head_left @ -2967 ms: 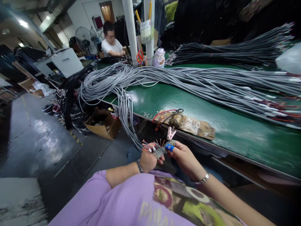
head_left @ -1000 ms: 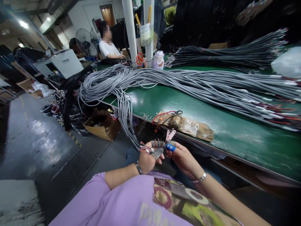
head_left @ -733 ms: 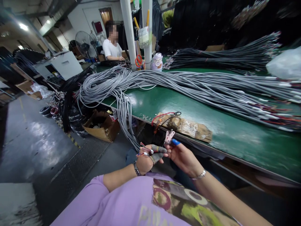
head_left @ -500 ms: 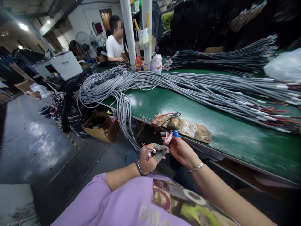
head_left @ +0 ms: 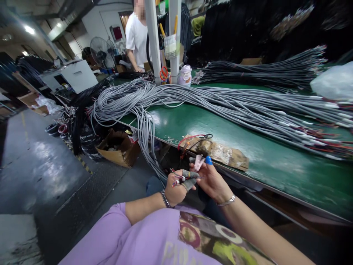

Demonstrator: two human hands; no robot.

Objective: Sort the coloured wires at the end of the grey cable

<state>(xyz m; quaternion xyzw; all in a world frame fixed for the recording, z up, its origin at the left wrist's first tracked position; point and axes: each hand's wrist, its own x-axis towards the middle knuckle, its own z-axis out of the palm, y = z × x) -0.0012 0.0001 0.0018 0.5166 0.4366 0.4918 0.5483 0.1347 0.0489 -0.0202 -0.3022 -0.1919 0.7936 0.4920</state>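
My left hand (head_left: 176, 189), with grey covers on its thumb and a finger, is closed around the stripped end of a grey cable. Thin coloured wires (head_left: 178, 178) with white bits fan out beside its fingers, and one dark wire tip sticks out past the fingertips toward the other hand. My right hand (head_left: 213, 182) is close by on the right, a blue wrap on its thumb. Between its fingers sits a small pale pink clip-like tool (head_left: 198, 162). Grey cables (head_left: 146, 136) hang over the table edge down to my left hand.
Long grey cables (head_left: 220, 101) lie across the green table (head_left: 171, 119). A taped cardboard strip (head_left: 226, 152) with wires sits at the near edge. Beyond are dark cable bundles (head_left: 248, 71), a post (head_left: 153, 40) and a person in white (head_left: 137, 35). A carton (head_left: 118, 151) stands below.
Both hands have shifted very slightly, still close together with the wires and the pink tool. The person in white across the table has risen from a lower position to standing.
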